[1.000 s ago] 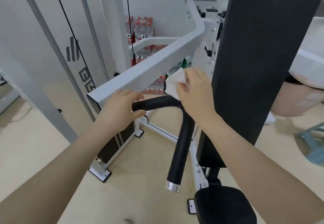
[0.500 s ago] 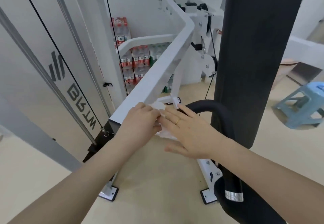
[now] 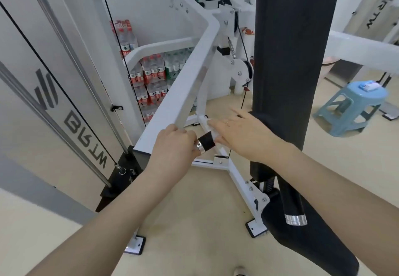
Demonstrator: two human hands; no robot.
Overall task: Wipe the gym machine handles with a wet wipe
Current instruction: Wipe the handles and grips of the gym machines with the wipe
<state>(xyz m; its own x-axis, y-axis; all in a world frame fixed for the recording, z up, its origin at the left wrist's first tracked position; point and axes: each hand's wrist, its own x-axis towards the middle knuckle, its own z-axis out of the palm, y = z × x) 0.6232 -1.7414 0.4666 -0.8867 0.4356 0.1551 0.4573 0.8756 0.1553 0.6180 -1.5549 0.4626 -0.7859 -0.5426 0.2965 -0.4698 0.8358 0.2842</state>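
Both hands are meeting on the short black handle (image 3: 206, 143), right under the end of the white machine arm (image 3: 185, 85). The left hand (image 3: 174, 146) is curling around the chrome-capped tip of that handle, fingers wrapped at the end. The right hand (image 3: 244, 135) is lying over the handle from the other side with fingers stretched fairly straight, and the white wet wipe (image 3: 212, 132) is peeking out under those fingers, pressed against the grip. A second black handle (image 3: 292, 202) is hanging down lower right beside the tall black back pad (image 3: 291, 59). Behind, stacked water bottles (image 3: 151, 74) are sitting by the wall, and a blue stool (image 3: 354, 111) is standing off to the right.
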